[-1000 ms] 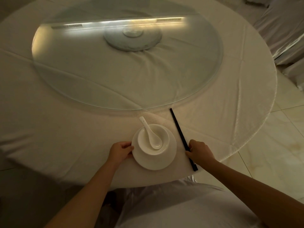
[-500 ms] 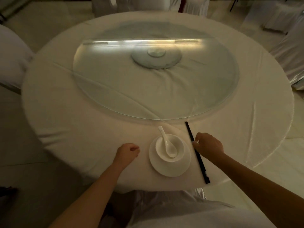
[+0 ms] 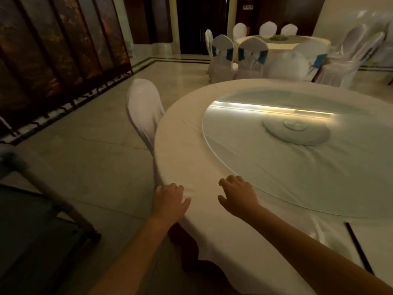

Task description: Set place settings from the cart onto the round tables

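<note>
Both hands empty w/ fingers loosely spread, left hand (image 3: 170, 202) at tabletop (image 3: 212, 145) edge, right hand (image 3: 239, 195) over cloth; chopsticks (image 3: 359, 250) at 4 o'clock near edge, so a snagged cloth could drag them off.

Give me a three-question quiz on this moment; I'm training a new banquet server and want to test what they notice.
1. True or false: the left hand is holding a plate.
2. What covers the middle of the near table? A) a glass turntable B) a stack of bowls C) a flower vase
3. Fill in: the dark chopsticks lie on the tablecloth to the ____ of the right hand.

Key
1. False: both hands are empty, fingers loose, at the table's edge.
2. A: the glass turntable.
3. Right.
</note>
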Motion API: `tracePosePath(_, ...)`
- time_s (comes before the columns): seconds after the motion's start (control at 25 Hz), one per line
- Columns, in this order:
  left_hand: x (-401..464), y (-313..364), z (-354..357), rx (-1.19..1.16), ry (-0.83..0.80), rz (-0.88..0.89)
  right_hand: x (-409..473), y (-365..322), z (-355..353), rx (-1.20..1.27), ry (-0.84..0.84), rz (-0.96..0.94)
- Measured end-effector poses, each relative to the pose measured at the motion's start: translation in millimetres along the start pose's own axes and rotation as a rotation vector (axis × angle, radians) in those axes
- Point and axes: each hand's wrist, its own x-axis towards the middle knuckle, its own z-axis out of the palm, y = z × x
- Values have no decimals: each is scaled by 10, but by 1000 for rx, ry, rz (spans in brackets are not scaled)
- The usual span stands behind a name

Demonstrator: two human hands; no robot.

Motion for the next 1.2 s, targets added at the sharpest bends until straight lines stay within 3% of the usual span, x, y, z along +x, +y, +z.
tracePosePath(0.2, -64, -1413, -346, 59, 22, -93, 749, -1373, 135, 81, -14, -67)
tracePosePath(0.44, 34, -2597, -549, 98, 159, -173, 1428, -2438, 126, 126, -23, -168)
tracePosePath(0.92, 1318, -3763, -204, 55, 170, -370, 3532, -3167, 530, 166, -104, -385)
tracePosePath(1.2, 2477, -4621, -430, 111, 250, -568, 5076, -3711, 343, 92, -17, -579)
